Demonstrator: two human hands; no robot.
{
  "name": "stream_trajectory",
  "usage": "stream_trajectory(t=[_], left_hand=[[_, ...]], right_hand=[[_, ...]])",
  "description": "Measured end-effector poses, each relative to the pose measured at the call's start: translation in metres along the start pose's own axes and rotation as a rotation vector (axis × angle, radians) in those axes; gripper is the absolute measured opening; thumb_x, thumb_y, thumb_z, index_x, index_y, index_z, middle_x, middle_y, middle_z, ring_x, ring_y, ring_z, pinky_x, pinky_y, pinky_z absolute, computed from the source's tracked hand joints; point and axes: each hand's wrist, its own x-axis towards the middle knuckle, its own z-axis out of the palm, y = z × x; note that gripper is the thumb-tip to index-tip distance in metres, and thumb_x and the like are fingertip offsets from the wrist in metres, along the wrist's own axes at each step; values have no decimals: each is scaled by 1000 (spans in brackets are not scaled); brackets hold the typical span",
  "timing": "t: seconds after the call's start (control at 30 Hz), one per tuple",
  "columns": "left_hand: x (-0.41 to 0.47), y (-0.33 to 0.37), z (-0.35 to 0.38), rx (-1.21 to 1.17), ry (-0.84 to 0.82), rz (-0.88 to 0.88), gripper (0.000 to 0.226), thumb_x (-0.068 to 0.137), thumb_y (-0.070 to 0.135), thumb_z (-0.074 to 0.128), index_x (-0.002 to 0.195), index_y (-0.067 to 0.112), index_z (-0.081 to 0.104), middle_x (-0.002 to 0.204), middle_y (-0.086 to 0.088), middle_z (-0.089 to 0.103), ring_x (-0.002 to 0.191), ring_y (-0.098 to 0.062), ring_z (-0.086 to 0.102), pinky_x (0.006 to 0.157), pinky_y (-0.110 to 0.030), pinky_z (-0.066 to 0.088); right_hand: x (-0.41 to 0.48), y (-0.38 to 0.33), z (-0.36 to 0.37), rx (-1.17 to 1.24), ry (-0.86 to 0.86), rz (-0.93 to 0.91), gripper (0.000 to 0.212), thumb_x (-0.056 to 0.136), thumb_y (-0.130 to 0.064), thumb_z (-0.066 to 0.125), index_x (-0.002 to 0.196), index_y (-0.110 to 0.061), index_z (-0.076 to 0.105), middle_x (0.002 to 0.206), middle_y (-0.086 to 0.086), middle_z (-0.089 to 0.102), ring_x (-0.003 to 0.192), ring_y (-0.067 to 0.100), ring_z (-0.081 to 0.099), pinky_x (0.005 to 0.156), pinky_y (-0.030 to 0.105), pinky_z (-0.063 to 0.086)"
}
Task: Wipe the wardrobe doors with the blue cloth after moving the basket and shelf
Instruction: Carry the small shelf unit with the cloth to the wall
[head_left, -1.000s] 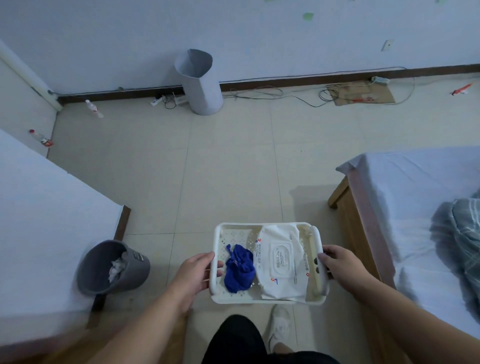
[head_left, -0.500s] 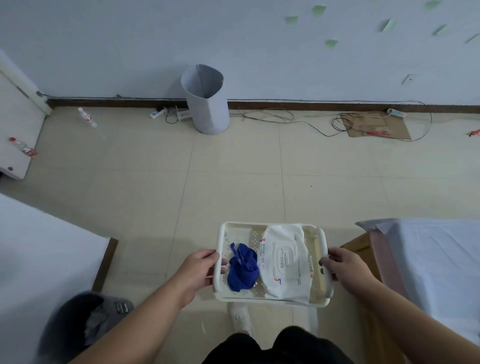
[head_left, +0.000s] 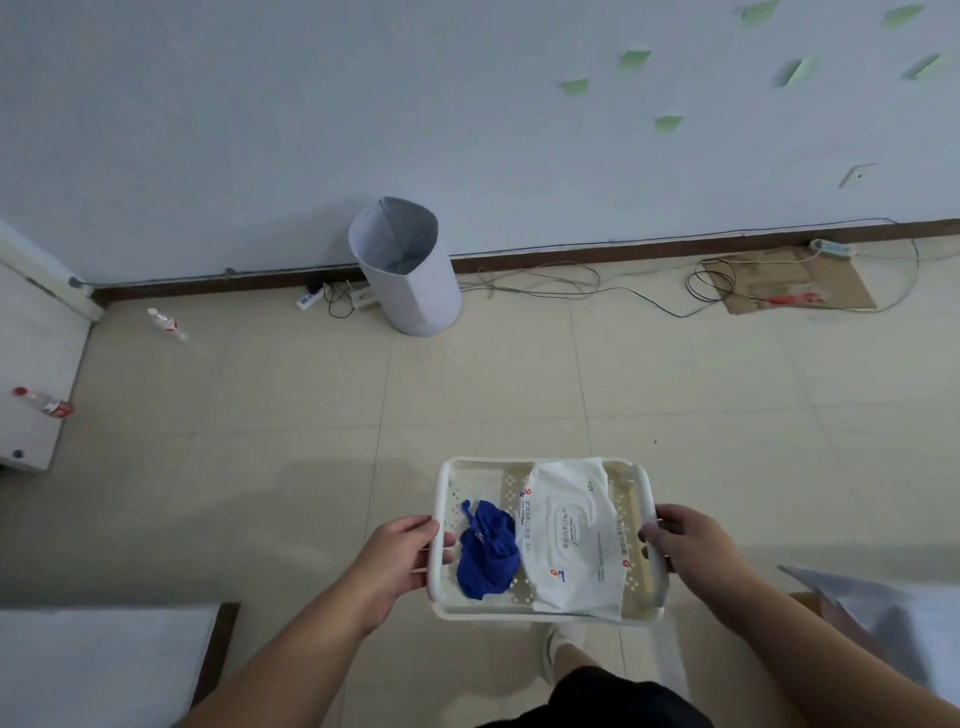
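Since a second ago the view has swung toward the wall, and the grey bin left of the basket (head_left: 540, 461) has gone. The left hand (head_left: 400, 558) grips its left handle. Inside, the cloth (head_left: 488, 551) lies against the wipes (head_left: 571, 535). The right hand (head_left: 685, 545) grips the right handle. The step looks like carrying the basket clear; next, set it down level.

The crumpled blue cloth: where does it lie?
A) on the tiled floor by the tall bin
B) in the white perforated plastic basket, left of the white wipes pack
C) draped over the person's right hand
B: the crumpled blue cloth lies in the white perforated plastic basket, left of the white wipes pack; the left hand and right hand grip the basket's ends.
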Motion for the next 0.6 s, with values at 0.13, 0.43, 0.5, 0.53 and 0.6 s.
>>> stream_trajectory(t=[0.13,0.43,0.5,0.53,0.6], left_hand=[[35,68,13,4,27,14,17,107,21,57,113,12,70,101,-8,82,95,-27,77,76,-37,62],[142,194,25,-57,38,18,21,107,19,55,111,6,71,98,-11,82,87,-26,75,69,-37,60],[174,221,25,-55,20,21,22,108,19,54,111,6,70,97,-10,82,85,-26,76,69,-37,61],[195,237,24,-54,3,19,22,108,19,53,112,6,70,97,-11,82,84,-25,76,68,-37,61],[231,271,22,-36,-32,12,21,108,20,53,114,7,69,98,-12,82,85,-25,75,69,-37,61]], right_hand=[[61,-63,-16,-38,-38,-16,20,92,-13,61,103,-26,73,86,-6,79,76,13,76,78,41,62],[183,-190,-28,-76,-24,-45,21,91,-13,62,100,-28,74,85,-7,78,75,12,75,74,37,60],[213,-213,-26,-81,-4,-28,21,91,-13,62,101,-27,74,84,-8,78,75,12,75,71,33,58],[231,-226,-24,-80,10,-19,21,91,-13,62,102,-27,73,84,-8,78,76,13,75,70,33,58],[263,-252,-20,-78,37,2,21,91,-12,62,104,-26,73,84,-8,78,78,14,75,72,34,59]])
